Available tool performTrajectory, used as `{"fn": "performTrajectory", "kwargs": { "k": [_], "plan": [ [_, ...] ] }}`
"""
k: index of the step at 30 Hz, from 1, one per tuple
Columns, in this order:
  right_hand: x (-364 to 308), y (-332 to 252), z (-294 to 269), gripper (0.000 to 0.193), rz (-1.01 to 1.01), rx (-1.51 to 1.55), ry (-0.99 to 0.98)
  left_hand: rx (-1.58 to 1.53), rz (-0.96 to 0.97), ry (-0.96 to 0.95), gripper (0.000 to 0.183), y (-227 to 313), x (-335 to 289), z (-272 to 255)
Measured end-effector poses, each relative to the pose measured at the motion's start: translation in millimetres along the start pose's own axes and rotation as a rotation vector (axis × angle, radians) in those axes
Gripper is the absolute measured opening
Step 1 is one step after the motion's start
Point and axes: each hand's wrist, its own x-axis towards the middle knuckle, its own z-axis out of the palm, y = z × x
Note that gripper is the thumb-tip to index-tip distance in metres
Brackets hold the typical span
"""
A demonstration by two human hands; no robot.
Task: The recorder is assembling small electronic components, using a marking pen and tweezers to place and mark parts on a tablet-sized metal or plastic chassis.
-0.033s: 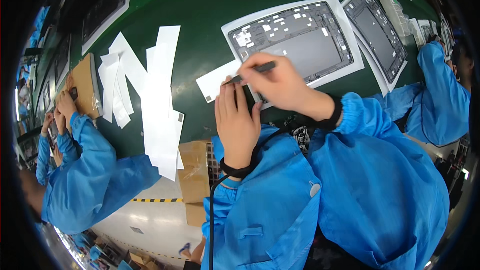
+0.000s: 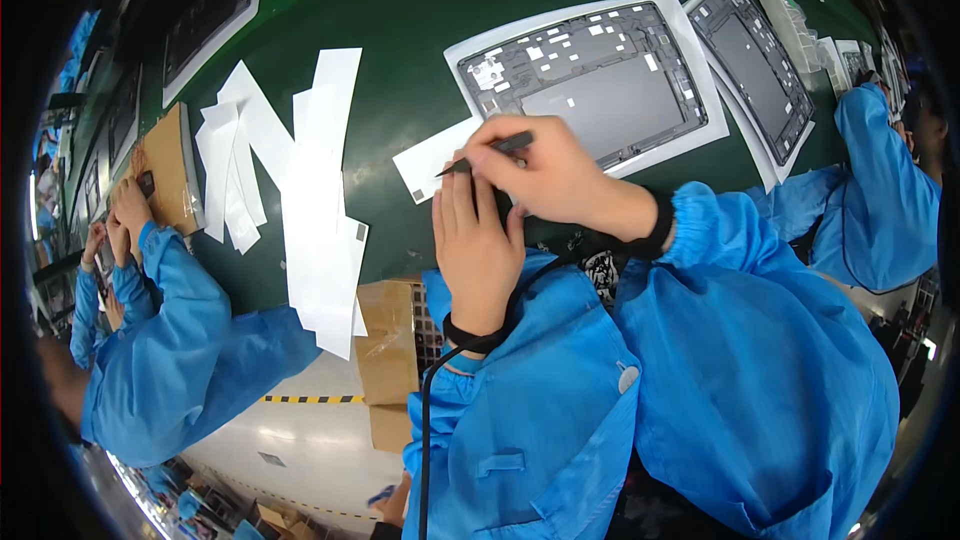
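Observation:
My left hand (image 2: 480, 265) lies flat with its fingers stretched out, fingertips resting on a white paper strip (image 2: 412, 162). The strip bears a small dark square (image 2: 419, 197) near its left end. Black pointed tweezers (image 2: 515, 142) are pinched in my right hand (image 2: 560, 175), their tip just over the left fingertips, near the strip. Whether the tip touches anything, I cannot tell. Just beyond my hands sits a dark grey tablet housing (image 2: 610, 90) with many small white pieces on it, on a white sheet (image 2: 715, 110).
To the left, overlapping white paper strips (image 2: 320, 190) reach over the near edge of the green table (image 2: 400, 80). A second housing (image 2: 750, 60) stands to the right. Co-workers in blue sit on both sides, one's hand (image 2: 130, 205) beside a cardboard piece (image 2: 175, 170). A cardboard box (image 2: 388, 340) is below the edge.
My right hand has shifted slightly left and nearer to me, and the tweezers' tip has moved left past my left fingertips. My left hand has barely moved.

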Motion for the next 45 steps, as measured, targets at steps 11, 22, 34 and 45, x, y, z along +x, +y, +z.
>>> {"fn": "performTrajectory", "kwargs": {
  "k": [11, 22, 34, 45],
  "plan": [
    [1.5, 12.4, 32.7, 0.017, -0.048, -0.236, -0.030, -0.035, 0.035, 0.070, 0.047, -8.1, -8.5, 10.6],
    [-0.6, 17.0, 37.3, 0.018, 0.008, -0.172, 0.028, -0.056, 0.034, 0.042, 0.049, -9.2, -7.7, 10.8],
    [-50.2, 29.6, -49.1, 0.017, 0.054, 0.155, 0.289, -0.027, -0.011, 0.020, 0.048, 0.2, -0.5, 1.3],
    [-50.3, 31.9, -45.5, 0.014, 0.025, 0.054, 0.222, 0.022, -0.015, 0.008, 0.046, 5.5, 0.5, 1.4]
  ]
}}
